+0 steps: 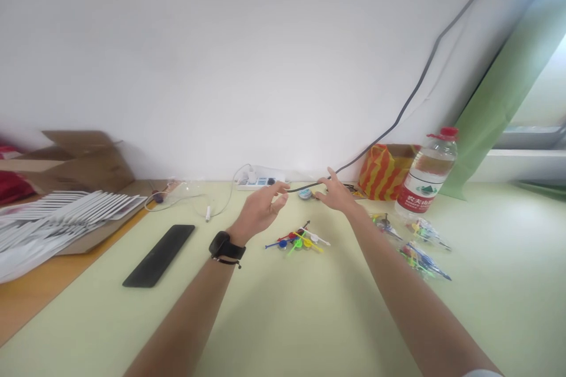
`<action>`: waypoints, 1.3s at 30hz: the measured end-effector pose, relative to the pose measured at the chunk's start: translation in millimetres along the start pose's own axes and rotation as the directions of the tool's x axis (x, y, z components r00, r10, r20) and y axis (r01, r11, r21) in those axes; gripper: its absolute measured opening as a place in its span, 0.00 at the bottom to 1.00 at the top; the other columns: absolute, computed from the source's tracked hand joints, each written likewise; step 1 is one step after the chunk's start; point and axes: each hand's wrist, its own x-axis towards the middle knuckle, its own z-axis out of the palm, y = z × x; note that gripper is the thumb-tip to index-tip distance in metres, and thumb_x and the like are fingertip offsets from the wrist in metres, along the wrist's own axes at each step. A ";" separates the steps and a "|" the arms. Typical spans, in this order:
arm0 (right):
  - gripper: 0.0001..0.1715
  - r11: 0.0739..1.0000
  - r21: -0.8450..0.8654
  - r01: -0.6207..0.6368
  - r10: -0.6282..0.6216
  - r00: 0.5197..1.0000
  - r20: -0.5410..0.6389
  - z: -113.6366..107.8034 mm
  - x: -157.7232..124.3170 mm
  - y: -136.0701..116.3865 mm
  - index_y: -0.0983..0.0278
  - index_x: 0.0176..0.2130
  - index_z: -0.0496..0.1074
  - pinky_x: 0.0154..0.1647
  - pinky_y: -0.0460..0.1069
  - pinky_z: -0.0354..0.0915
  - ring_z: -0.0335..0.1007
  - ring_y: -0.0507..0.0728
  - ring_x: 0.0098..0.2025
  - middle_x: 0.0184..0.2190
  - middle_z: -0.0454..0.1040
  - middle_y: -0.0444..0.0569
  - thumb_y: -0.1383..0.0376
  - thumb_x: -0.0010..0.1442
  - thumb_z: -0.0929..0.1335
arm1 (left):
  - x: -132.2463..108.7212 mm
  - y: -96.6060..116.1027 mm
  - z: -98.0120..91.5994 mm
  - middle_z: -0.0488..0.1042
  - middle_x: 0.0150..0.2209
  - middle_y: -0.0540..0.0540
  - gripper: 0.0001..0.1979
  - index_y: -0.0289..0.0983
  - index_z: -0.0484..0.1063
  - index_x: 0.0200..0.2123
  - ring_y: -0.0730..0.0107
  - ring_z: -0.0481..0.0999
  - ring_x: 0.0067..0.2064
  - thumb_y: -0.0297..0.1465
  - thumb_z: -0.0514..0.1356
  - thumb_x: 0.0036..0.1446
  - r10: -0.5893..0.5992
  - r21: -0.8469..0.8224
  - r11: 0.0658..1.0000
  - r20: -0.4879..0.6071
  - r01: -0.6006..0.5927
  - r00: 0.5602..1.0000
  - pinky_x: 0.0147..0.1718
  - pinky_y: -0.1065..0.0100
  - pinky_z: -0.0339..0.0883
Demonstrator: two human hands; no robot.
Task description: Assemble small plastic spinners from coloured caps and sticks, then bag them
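Observation:
My left hand [262, 210] and my right hand [336, 192] are raised above the pale green table [283, 306], each pinching one end of a thin black strap [303, 187] stretched between them. A black watch sits on my left wrist. Below the hands lies a small heap of coloured round-headed ties [299, 240] in red, blue, yellow, green and white.
A water bottle with a red cap [428, 174] stands at the right, with bagged coloured ties [418, 247] in front and a striped orange bag [381, 172] beside it. A black flat object [159, 255], a white power strip [259, 179], stacked white sheets [53, 218] and a cardboard box [84, 159] lie left.

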 end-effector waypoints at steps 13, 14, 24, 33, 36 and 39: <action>0.04 0.906 0.304 0.294 -0.218 0.941 -0.258 -72.1 -39.9 -43.0 0.60 0.39 0.71 0.34 0.50 0.64 0.67 0.55 0.32 0.36 0.77 0.47 0.66 0.63 0.65 | 6.6 19.7 -15.9 0.64 0.67 0.41 0.36 0.44 0.58 0.67 0.51 0.61 0.68 0.43 0.66 0.60 0.104 0.010 0.994 -0.417 -0.109 0.903 0.63 0.52 0.60; 0.03 0.891 0.328 0.315 -0.261 0.945 -0.199 -84.8 -49.0 -47.6 0.60 0.39 0.71 0.35 0.50 0.64 0.67 0.55 0.33 0.36 0.76 0.46 0.66 0.63 0.66 | 5.5 26.5 -18.6 0.64 0.67 0.41 0.37 0.45 0.59 0.67 0.50 0.61 0.68 0.44 0.67 0.58 0.121 0.017 0.992 -0.393 -0.125 0.911 0.65 0.51 0.57; 0.07 0.793 0.567 0.222 -0.409 0.884 0.226 -122.9 -84.6 -54.5 0.59 0.43 0.74 0.46 0.54 0.70 0.73 0.58 0.42 0.42 0.77 0.48 0.60 0.65 0.69 | -2.1 54.2 -19.8 0.83 0.34 0.46 0.16 0.42 0.81 0.43 0.62 0.81 0.37 0.46 0.61 0.64 0.158 -0.321 0.946 0.368 -0.034 0.917 0.34 0.67 0.71; 0.23 0.726 0.684 0.068 -0.226 0.963 0.144 -114.8 -78.2 -38.9 0.58 0.52 0.72 0.47 0.55 0.71 0.75 0.60 0.43 0.39 0.78 0.49 0.52 0.60 0.73 | 0.9 40.8 -12.2 0.82 0.30 0.43 0.14 0.37 0.79 0.35 0.63 0.82 0.33 0.42 0.62 0.62 0.107 -0.497 0.852 0.469 0.162 0.877 0.32 0.67 0.71; 0.29 0.741 0.671 -0.038 -0.180 0.950 0.253 -113.9 -77.9 -33.5 0.57 0.56 0.71 0.44 0.55 0.71 0.75 0.59 0.40 0.37 0.78 0.48 0.50 0.59 0.74 | 1.5 35.1 -12.0 0.82 0.31 0.44 0.14 0.37 0.76 0.34 0.63 0.82 0.35 0.42 0.62 0.62 0.060 -0.539 0.822 0.405 0.185 0.912 0.38 0.65 0.73; 0.25 0.734 0.674 -0.082 -0.184 0.931 0.314 -112.7 -75.9 -26.7 0.62 0.48 0.76 0.42 0.54 0.70 0.73 0.58 0.37 0.32 0.77 0.48 0.49 0.57 0.74 | 2.0 29.5 -14.8 0.82 0.33 0.44 0.14 0.37 0.75 0.33 0.62 0.82 0.38 0.42 0.63 0.62 0.043 -0.541 0.824 0.359 0.170 0.932 0.42 0.63 0.73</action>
